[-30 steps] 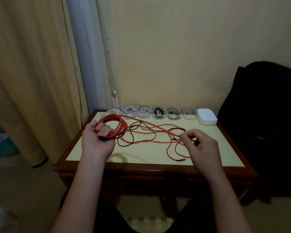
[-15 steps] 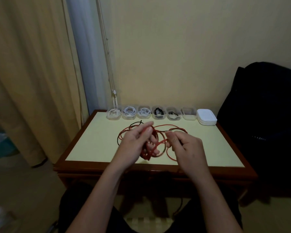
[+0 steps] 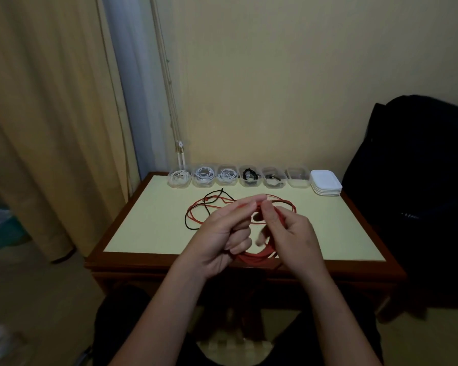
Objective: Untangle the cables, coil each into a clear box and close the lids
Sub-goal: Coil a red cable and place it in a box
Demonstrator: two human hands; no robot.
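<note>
A long red cable [image 3: 259,256] hangs in a coil between my hands above the table's near edge, and loose red loops trail back over the tabletop. My left hand [image 3: 224,235] pinches the red strand at its raised fingertips, lower fingers curled. My right hand [image 3: 292,237] grips the coil beside it. A thin black cable [image 3: 187,220] lies tangled with the red loops on the table. Along the back edge stands a row of clear boxes [image 3: 204,177], most holding coiled white or black cables; the rightmost box [image 3: 298,178] looks empty.
A stack of white lids [image 3: 326,182] sits at the back right of the yellow-topped wooden table [image 3: 148,225]. A dark bag or chair [image 3: 421,180] stands close on the right. Curtains hang on the left, a wall behind.
My left hand carried the red coil from the table's left to the middle, meeting my right hand. Both hands have since drawn close together, and the coil now hangs lower near the front edge.
</note>
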